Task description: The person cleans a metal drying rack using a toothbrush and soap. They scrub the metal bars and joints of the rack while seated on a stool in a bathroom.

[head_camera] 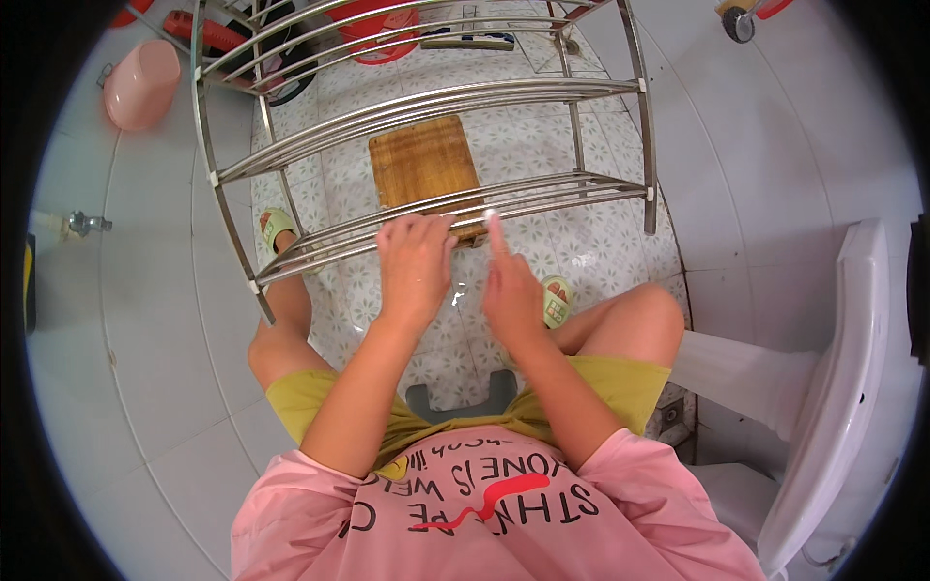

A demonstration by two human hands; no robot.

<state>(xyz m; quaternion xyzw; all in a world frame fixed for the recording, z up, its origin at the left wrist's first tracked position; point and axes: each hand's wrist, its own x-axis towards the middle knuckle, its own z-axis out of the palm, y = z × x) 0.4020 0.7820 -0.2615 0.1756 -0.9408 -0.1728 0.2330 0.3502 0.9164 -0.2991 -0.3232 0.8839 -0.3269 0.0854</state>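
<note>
A metal tube rack (429, 99) with several tiers and white joint pieces stands tilted in front of me. My left hand (415, 265) rests on the front tube of its lowest tier, fingers curled over it; the fingertips are partly hidden. Just to the right, my right hand (511, 290) points its index finger up at the same tier, with a small white thing at the fingertip, blurred. Whether it grips that thing I cannot tell. Behind the lowest tier a wooden stool (423, 163) stands on the patterned tile floor.
A pink bin (143, 86) is at the upper left, near a metal valve (90, 223) on the wall. A red bucket (385, 33) and a brush head (467, 40) lie beyond the rack. At the right stands a white pedestal basin (828, 392). My slippered feet flank the stool.
</note>
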